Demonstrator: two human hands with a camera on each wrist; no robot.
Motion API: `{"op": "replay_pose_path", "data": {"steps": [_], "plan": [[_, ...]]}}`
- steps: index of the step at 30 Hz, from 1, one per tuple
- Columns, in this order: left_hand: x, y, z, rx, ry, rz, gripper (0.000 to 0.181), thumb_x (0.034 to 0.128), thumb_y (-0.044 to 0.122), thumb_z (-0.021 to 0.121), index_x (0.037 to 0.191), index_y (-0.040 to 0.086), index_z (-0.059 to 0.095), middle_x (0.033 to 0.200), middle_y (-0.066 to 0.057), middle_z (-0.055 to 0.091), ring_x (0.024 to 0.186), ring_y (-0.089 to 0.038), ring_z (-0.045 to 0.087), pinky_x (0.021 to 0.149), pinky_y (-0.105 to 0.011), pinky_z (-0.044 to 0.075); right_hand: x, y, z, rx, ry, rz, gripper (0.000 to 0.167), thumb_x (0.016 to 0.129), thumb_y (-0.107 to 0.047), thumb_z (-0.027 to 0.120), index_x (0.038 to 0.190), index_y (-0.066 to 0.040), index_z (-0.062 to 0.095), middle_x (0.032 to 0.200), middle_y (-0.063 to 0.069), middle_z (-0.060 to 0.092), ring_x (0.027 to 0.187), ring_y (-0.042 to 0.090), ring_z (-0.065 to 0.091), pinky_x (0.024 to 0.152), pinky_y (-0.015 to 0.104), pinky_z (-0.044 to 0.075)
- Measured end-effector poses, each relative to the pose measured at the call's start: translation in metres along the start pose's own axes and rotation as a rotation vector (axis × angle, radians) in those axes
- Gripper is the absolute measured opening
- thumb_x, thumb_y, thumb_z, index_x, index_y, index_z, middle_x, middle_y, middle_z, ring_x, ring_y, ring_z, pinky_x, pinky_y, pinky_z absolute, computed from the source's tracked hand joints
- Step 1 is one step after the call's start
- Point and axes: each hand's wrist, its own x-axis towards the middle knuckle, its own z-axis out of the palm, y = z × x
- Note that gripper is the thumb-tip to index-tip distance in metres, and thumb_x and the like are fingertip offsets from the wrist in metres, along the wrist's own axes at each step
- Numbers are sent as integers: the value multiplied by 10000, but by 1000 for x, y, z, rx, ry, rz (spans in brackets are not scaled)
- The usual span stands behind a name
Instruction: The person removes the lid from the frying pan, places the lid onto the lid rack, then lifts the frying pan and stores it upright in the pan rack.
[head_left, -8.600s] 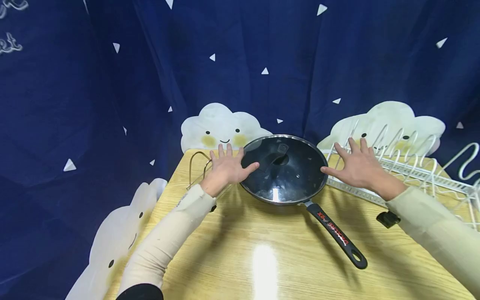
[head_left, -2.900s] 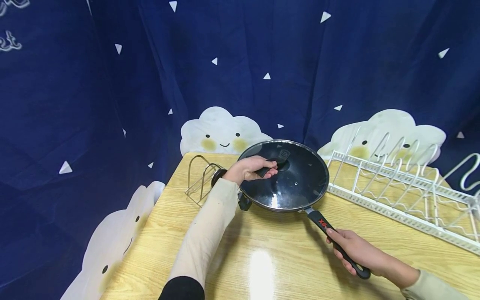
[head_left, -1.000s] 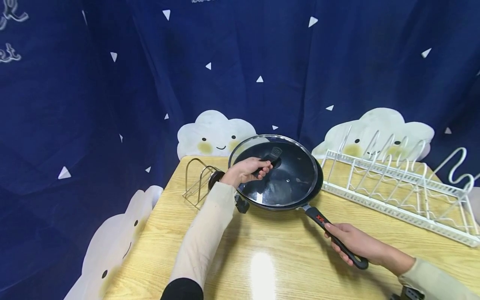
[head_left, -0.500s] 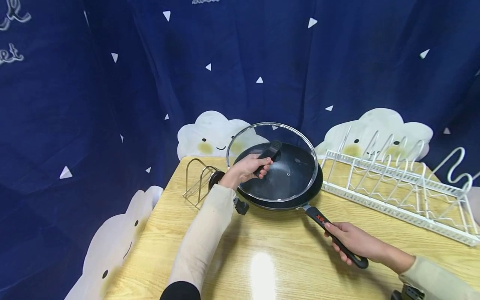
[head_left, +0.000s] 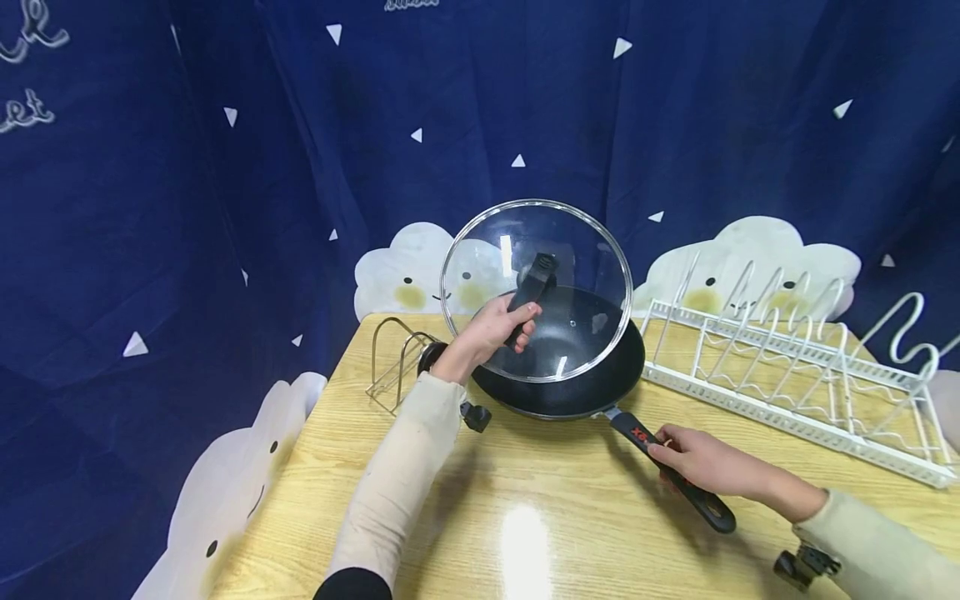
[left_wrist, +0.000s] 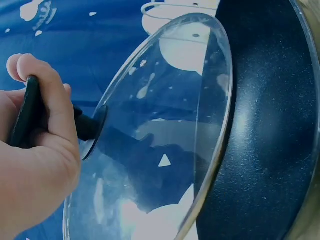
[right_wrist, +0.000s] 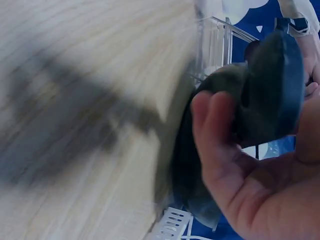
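In the head view, my left hand grips the black knob handle of a clear glass lid. The lid is tilted and raised off a dark frying pan, whose black inside shows below the rim. The left wrist view has the lid's metal rim in front of the pan's inside. My right hand holds the pan's black handle, thumb on top. In the blurred right wrist view, fingers curl at the handle's side. The pan sits on the table.
A white wire rack stands at the right of the wooden table. To the left is a small metal wire stand, with a dark round thing partly behind my left wrist. A dark blue curtain hangs behind.
My hands went from spread over the covered pan to holding the lid's knob and pan's handle. The lid has risen and tilted, uncovering the pan. The right hand's grip has shifted slightly.
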Motion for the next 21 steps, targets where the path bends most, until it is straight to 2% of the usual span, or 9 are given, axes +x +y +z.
{"op": "replay_pose_path", "data": {"steps": [2,6,9,11,16,21], "plan": [[-2,2,1,1,11,29,132,1019,136,429,1015,13,475,607,-11,451,448,-108,425,445,-228,400,1,-2,-2,-82,31,11,291,1000,-303,476,986,-13,502,740,61,553,601,193,492,513,300,409],[-6,5,1,-10,45,70,128,1013,142,449,1019,20,487,608,-18,460,440,-100,433,439,-233,409,1,-7,-5,-191,70,15,316,980,-304,517,1056,2,531,847,54,567,709,186,531,591,317,430],[-12,9,0,11,65,105,190,1010,156,461,1054,-27,487,613,-18,466,441,-101,440,439,-239,419,1,-12,-10,-224,95,-12,357,970,-283,538,1113,45,526,976,83,605,857,224,589,683,364,477],[-16,11,0,31,72,140,221,1008,155,467,1072,-56,478,614,-23,471,436,-105,444,442,-245,426,2,-17,-13,-240,110,-30,363,966,-263,544,1120,65,520,992,88,612,901,245,597,719,375,486],[-25,16,-3,72,89,217,178,1003,143,477,1035,-32,485,604,-34,480,418,-113,457,432,-249,425,7,-29,-21,-277,150,-80,360,963,-239,545,1124,81,523,987,85,622,918,252,599,741,380,489],[-33,21,-8,94,123,275,149,997,146,491,1000,-3,494,592,-37,483,398,-113,457,420,-246,431,16,-43,-27,-280,182,-121,280,960,-204,546,1089,45,545,965,80,613,868,202,581,713,349,483]]}}
